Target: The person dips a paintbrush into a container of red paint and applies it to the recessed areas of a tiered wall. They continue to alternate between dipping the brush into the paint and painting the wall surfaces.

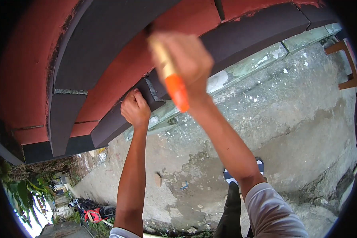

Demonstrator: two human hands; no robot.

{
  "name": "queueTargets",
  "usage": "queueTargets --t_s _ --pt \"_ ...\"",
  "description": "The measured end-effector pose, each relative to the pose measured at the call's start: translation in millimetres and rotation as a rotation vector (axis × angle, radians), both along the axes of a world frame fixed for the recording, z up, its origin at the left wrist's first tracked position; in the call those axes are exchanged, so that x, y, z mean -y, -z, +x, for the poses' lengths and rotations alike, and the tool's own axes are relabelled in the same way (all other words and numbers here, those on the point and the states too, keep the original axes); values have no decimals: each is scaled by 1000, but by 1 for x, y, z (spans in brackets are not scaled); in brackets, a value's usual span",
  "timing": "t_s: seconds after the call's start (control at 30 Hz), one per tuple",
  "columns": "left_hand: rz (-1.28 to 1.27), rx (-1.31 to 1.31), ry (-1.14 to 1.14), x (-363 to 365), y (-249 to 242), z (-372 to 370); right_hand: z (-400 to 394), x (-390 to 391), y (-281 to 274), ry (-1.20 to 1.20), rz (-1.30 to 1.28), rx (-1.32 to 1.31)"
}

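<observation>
The paintbrush (171, 75) is clamped in the blurred right hand (184, 57) at upper centre, its bristles barely made out against the red wall (125, 65). The left hand (135, 109), left of centre, is curled at the dark ledge (109, 129); whether anything is gripped cannot be told. At lower right, footwear (229, 177) is partly covered by the right arm (226, 139).

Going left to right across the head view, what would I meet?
Green leaves, red-and-black motorcycle, left hand, right hand gripping an orange-ended paintbrush, sandal, brown bracket-shaped frame.
</observation>
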State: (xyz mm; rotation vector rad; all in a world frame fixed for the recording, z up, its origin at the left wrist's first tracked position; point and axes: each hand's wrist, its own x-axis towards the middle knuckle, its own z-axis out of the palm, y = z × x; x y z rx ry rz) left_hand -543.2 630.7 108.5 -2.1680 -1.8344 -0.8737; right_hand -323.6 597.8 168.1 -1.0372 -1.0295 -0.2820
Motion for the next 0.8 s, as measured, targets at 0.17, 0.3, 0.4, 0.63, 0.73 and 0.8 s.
queueTargets --t_s 0.17,0.3,0.4,0.63,0.73,0.8 --pt "67 -21 33 1 -1 2 -12 -3 18 -242 88 50" --pt "54 -21 15 3 -4 5 59 -2 40 106 51 -7" --pt "36 -21 -9 2 -3 5 79 8 42 291 2 -250" --pt "12 -32 -18 3 -2 2 7 5 38 -113 -10 -61" --pt "19 -29 -3 2 -2 3 29 8 37 -87 63 -44" --pt "34 -14 7 2 -2 3 58 5 35 109 82 -211"
